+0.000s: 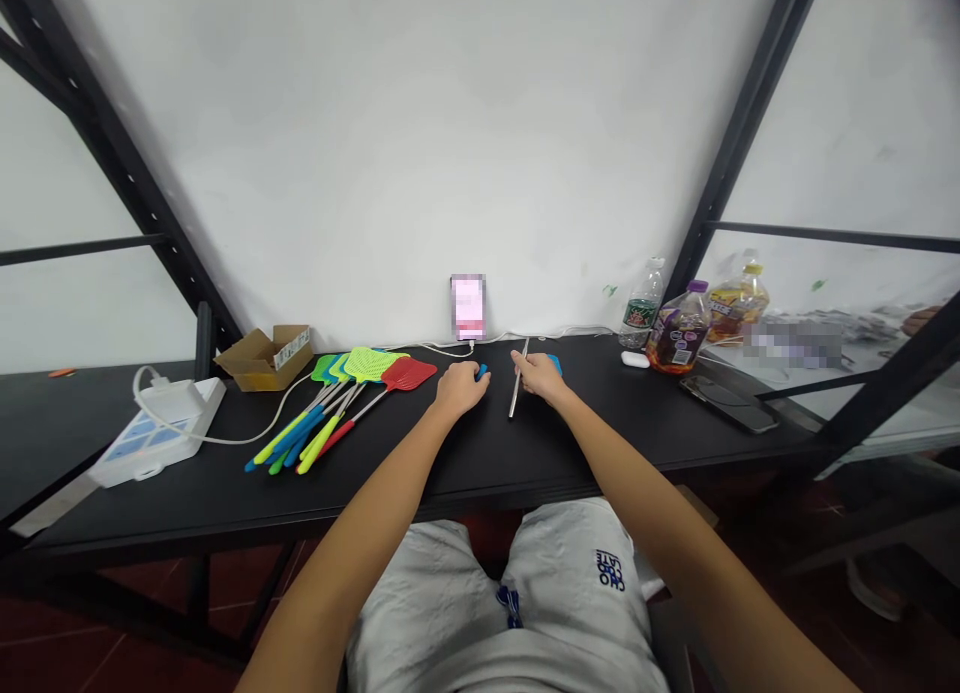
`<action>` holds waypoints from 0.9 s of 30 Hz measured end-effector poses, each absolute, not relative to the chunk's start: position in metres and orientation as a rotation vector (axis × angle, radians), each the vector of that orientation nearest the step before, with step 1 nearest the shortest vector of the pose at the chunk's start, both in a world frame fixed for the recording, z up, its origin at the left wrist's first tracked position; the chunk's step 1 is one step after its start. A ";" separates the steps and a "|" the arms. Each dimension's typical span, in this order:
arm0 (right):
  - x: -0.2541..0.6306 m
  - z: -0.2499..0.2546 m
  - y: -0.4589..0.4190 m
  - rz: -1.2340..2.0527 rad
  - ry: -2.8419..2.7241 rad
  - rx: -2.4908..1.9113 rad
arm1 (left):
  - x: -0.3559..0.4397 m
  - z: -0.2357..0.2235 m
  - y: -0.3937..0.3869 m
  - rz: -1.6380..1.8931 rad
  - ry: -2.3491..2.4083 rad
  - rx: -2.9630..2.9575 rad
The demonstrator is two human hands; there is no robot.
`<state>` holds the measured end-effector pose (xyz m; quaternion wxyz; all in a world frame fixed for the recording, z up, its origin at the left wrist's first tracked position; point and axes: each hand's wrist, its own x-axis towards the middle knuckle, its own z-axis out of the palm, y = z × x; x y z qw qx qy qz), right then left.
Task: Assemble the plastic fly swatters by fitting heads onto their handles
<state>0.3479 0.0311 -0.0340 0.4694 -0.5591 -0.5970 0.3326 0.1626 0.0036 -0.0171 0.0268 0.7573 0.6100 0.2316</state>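
My left hand (459,385) rests on the black table (420,463), fingers curled round a small blue piece (482,372). My right hand (538,373) lies just to its right, pinching the upper part of a thin silver metal rod (516,391) that runs toward me across the table. A blue flat part (555,361) shows behind the right hand. To the left lies a fan of several fly swatters (352,388) with green, blue and red heads and coloured handles.
A phone (468,307) leans against the white wall on a charging cable. An open cardboard box (262,357) and a white power strip (161,425) are at left. Bottles (679,331), a white earbud case (634,359) and a dark phone (729,399) sit at right. Black rack posts flank the table.
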 end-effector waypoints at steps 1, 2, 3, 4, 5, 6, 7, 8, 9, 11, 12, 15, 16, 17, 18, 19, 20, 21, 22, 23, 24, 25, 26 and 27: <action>0.348 -0.035 0.032 0.805 -1.485 -1.370 | 0.162 -0.017 0.004 0.687 1.891 2.346; 0.348 -0.036 0.032 0.795 -1.511 -1.378 | 0.162 -0.018 0.004 0.659 1.899 2.354; 0.349 -0.036 0.032 0.777 -1.546 -1.401 | 0.162 -0.018 0.005 0.631 1.909 2.362; 0.349 -0.036 0.031 0.747 -1.590 -1.440 | 0.162 -0.019 0.005 0.609 1.918 2.367; 0.349 -0.036 0.030 0.702 -1.638 -1.492 | 0.161 -0.019 0.005 0.594 1.926 2.369; 0.349 -0.035 0.029 0.636 -1.690 -1.552 | 0.161 -0.019 0.005 0.584 1.930 2.369; 0.348 -0.034 0.027 0.554 -1.744 -1.610 | 0.161 -0.019 0.005 0.576 1.933 2.367; 0.347 -0.033 0.025 0.464 -1.796 -1.661 | 0.160 -0.019 0.005 0.569 1.937 2.364; 0.346 -0.032 0.023 0.379 -1.842 -1.703 | 0.160 -0.018 0.004 0.561 1.940 2.362; 0.344 -0.031 0.019 0.259 -1.912 -1.754 | 0.161 -0.017 0.003 0.543 1.950 2.355; 0.342 -0.030 0.017 0.228 -1.931 -1.770 | 0.161 -0.016 0.002 0.535 1.958 2.350; 0.340 -0.030 0.015 0.200 -1.949 -1.795 | 0.161 -0.015 0.001 0.512 1.979 2.344; 0.339 -0.030 0.014 0.201 -1.959 -1.797 | 0.161 -0.015 0.001 0.503 1.982 2.344; 0.339 -0.029 0.014 0.203 -1.971 -1.798 | 0.161 -0.015 0.001 0.496 1.984 2.346; 0.339 -0.029 0.014 0.204 -1.982 -1.800 | 0.161 -0.015 0.001 0.491 1.985 2.349; 0.340 -0.028 0.013 0.204 -1.994 -1.805 | 0.160 -0.016 0.001 0.487 1.987 2.351; 0.340 -0.027 0.013 0.206 -2.004 -1.815 | 0.160 -0.016 0.002 0.482 1.992 2.350; 0.340 -0.026 0.013 0.212 -2.013 -1.831 | 0.160 -0.016 0.002 0.475 1.999 2.349; 0.340 -0.024 0.012 0.222 -2.019 -1.850 | 0.160 -0.016 0.002 0.467 2.006 2.345; 0.341 -0.023 0.012 0.235 -2.024 -1.869 | 0.160 -0.016 0.002 0.458 2.011 2.342; 0.341 -0.022 0.012 0.252 -2.029 -1.888 | 0.160 -0.015 0.003 0.453 2.013 2.340; 0.342 -0.021 0.012 0.270 -2.034 -1.904 | 0.160 -0.016 0.003 0.450 2.011 2.340; 0.343 -0.020 0.011 0.289 -2.037 -1.915 | 0.160 -0.016 0.003 0.451 2.007 2.340; 0.343 -0.019 0.011 0.310 -2.040 -1.923 | 0.159 -0.016 0.004 0.453 2.005 2.338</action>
